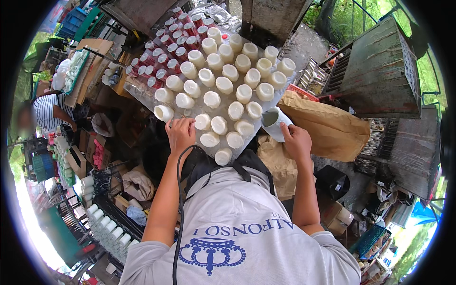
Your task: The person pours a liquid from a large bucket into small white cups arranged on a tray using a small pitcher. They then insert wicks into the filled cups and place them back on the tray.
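Observation:
Many off-white wax pillar candles point(212, 99) stand on a table covered in clear plastic sheeting. My right hand point(296, 140) is closed on the side of a whitish pouring jug point(274, 124), which is tilted so that its open mouth shows, just off the table's right edge. My left hand point(181, 133) is at the table's near left edge, beside a candle with a hollowed top point(164, 113); the fingers are bent over the edge, and whether they hold something small is unclear. Red wrapped cylinders with pale tops point(173, 48) stand close together at the table's far left.
A large brown paper sack point(324, 124) lies right of the table, with crumpled brown paper point(279, 164) below it. A person in a striped top point(53, 110) is at the far left. Rows of white cylinders point(110, 228) stand at lower left. A black cable runs along my left arm.

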### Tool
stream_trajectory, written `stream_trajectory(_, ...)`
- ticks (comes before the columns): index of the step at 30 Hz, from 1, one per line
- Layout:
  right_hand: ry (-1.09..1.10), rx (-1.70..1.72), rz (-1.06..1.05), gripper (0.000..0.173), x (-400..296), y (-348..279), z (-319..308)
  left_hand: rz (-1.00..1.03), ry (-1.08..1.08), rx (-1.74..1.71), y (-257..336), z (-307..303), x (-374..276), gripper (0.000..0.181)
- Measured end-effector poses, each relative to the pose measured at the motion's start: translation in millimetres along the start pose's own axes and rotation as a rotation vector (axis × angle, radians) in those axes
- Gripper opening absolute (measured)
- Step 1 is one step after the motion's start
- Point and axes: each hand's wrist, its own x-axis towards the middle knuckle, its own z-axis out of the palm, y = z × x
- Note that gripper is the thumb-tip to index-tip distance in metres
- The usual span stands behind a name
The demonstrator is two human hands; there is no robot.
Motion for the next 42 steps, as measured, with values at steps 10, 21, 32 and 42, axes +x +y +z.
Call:
stream_trajectory(10, -0.051, -0.195, -0.035, 0.06, 9, -23, -4, -0.264, -0.057, 0.017, -27, -6, -91, 0.009)
stream_trajectory(21, -0.09, 0.204, 0.099, 0.056, 7, 8, 6, -0.354, -0.037, 0.028, -51, -5, -118, 0.011)
stream_trajectory(32, -0.011, 0.861, 0.095, 0.046, -10, 25, 33, -0.162, -0.038, -0.061, -63, -12, -40, 0.018)
stream_trajectory(42, 0.242, 0.952, 0.14, 0.047, -35, -64, 37, 0.162, -0.174, -0.142, -83, 8, 74, 0.019)
